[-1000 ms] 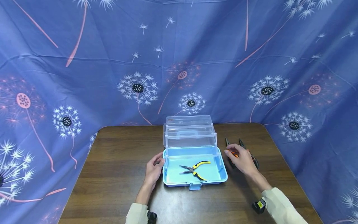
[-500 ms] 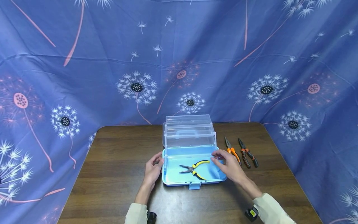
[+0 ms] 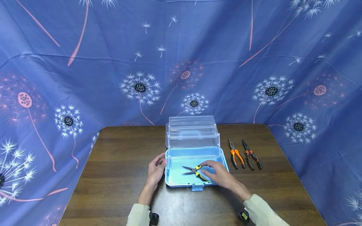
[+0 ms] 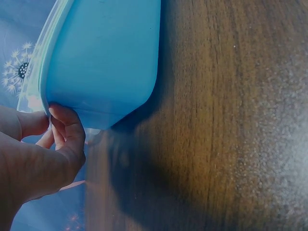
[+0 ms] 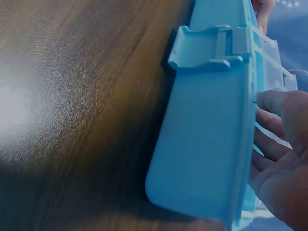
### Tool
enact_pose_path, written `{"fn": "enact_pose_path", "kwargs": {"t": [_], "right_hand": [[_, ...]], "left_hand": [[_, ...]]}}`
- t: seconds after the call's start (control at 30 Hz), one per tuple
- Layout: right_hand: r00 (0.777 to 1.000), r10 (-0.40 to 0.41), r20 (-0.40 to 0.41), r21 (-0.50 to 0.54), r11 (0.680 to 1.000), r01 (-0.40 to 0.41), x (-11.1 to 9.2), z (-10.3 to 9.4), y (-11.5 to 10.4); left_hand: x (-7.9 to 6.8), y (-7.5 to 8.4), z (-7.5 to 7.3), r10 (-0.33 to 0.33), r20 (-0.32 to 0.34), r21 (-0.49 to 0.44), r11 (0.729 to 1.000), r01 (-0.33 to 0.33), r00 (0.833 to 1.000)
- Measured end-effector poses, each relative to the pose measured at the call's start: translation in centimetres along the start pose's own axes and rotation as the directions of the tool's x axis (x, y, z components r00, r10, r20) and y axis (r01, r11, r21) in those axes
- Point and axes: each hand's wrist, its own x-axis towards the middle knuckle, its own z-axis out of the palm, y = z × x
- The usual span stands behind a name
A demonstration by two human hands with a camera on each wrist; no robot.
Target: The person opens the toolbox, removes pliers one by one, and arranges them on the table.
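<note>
A light-blue toolbox (image 3: 181,179) with a clear raised lid and trays (image 3: 192,131) stands on the table. My left hand (image 3: 156,169) pinches its left rim between thumb and fingers, as the left wrist view shows with the hand (image 4: 43,159) at the rim. Inside lie needle-nose pliers (image 3: 194,170) with yellow-and-black handles, jaws pointing left and handles spread. My right hand (image 3: 219,175) reaches over the front right part of the box, its thumb and forefinger apart at the upper handle, which it partly hides. In the right wrist view that hand (image 5: 288,144) has its fingers inside the rim; the pliers are hidden there.
Right of the box, orange-handled pliers (image 3: 237,157) and dark pliers with orange-and-black handles (image 3: 250,155) lie on the brown wooden table (image 3: 121,157). The box's front latch (image 3: 197,187) hangs down. A blue flowered cloth (image 3: 181,62) hangs behind the table.
My right hand has moved left, from above the orange-handled pliers, over the box's right rim to the yellow-handled pliers. The left hand has stayed on the left rim.
</note>
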Motion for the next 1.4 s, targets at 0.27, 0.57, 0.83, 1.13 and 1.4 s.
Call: {"fn": "enact_pose_path", "kwargs": {"t": [0.27,0.57,0.83,1.13,1.4], "right_hand": [[0.997,-0.060,0.057,-0.094,0.993,0.065,1.3,1.3,0.5],[0.975,0.103,0.195,-0.154,0.985,-0.074,2.9,1.3,0.3],[0.975,0.065,0.213,-0.224,0.974,-0.016,2.7,1.3,-0.2],[0.967,-0.038,0.254,-0.323,0.939,0.121,3.4,1.9,-2.5],[0.903,-0.042,0.428,-0.395,0.890,0.228,4.2,0.9,-4.2]], "left_hand": [[0.6,-0.9,0.0,0.011,-0.003,-0.001,1.000,-0.011,1.000],[0.7,-0.9,0.0,0.011,-0.013,0.012,1.000,-0.011,1.000],[0.7,-1.0,0.3,0.043,-0.023,0.036,0.998,-0.042,0.999],[0.5,-0.9,0.2,0.044,-0.043,0.056,0.998,-0.042,0.998],[0.4,-1.1,0.2,0.036,-0.044,0.048,0.998,-0.033,0.998]]}}
